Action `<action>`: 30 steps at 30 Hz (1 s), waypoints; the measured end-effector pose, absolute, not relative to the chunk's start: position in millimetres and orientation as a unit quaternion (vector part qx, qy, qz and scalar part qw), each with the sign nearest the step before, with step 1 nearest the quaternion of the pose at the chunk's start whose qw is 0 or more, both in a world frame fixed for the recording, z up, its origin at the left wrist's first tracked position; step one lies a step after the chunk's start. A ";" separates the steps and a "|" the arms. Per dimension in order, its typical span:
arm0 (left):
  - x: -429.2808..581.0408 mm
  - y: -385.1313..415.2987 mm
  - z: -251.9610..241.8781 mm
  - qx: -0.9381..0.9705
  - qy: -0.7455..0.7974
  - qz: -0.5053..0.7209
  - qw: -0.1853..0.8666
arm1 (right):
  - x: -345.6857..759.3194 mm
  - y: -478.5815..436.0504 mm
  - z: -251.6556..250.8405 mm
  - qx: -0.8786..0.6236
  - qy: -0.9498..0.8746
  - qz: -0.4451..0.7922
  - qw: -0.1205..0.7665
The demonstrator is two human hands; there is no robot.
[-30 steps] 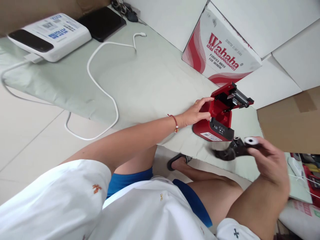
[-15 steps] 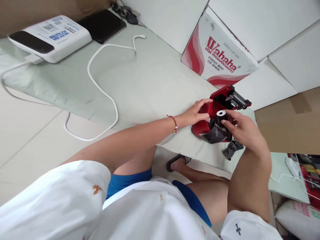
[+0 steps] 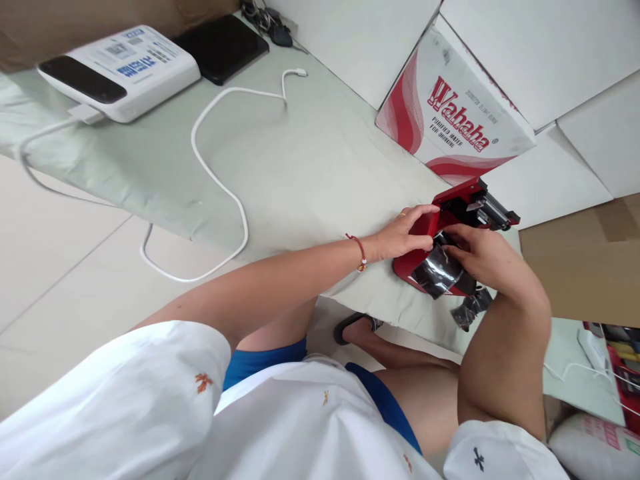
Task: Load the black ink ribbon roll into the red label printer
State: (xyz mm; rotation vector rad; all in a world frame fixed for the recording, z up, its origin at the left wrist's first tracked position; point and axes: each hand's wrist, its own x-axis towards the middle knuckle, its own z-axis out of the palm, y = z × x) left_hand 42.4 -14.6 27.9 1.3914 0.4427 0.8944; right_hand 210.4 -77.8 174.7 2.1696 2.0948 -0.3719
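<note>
A red device point(image 3: 406, 268) with its lid point(image 3: 457, 191) swung up stands at the right part of the covered surface; a dark bar sits along the lid's edge. My left hand point(image 3: 397, 237) grips the near left wall of the device between thumb and fingers. Inside the opening, my right hand point(image 3: 493, 260) pinches a roll of shiny black film point(image 3: 440, 270), whose loose sheet hangs over the front. The fingers hide most of the roll and its end. A smaller roll wrapped in dark film point(image 3: 470, 309) lies beside the device, under my right wrist.
A Wahaha carton point(image 3: 453, 110) and white boxes point(image 3: 500, 57) stand behind the device, with a brown carton point(image 3: 575, 267) to the right. A white power bank point(image 3: 150, 73), a black phone point(image 3: 223, 50), keys point(image 3: 275, 30) and a white cable point(image 3: 227, 190) lie at the left.
My right hand has lowered the black roll into the device; its white core end, visible before, is now hidden. The whole view has shifted slightly. My left hand keeps its grip.
</note>
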 end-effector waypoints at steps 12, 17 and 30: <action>46.9 -10.3 22.3 0.633 0.193 0.393 0.639 | 225.3 -55.0 143.5 0.716 0.681 -0.143 0.057; 47.8 -10.3 22.4 0.628 0.198 0.401 0.637 | 219.7 -60.4 150.7 0.711 0.685 -0.143 0.065; 49.1 -16.4 18.0 0.682 0.207 0.421 0.561 | 182.2 -202.9 96.5 0.631 0.733 0.099 -0.233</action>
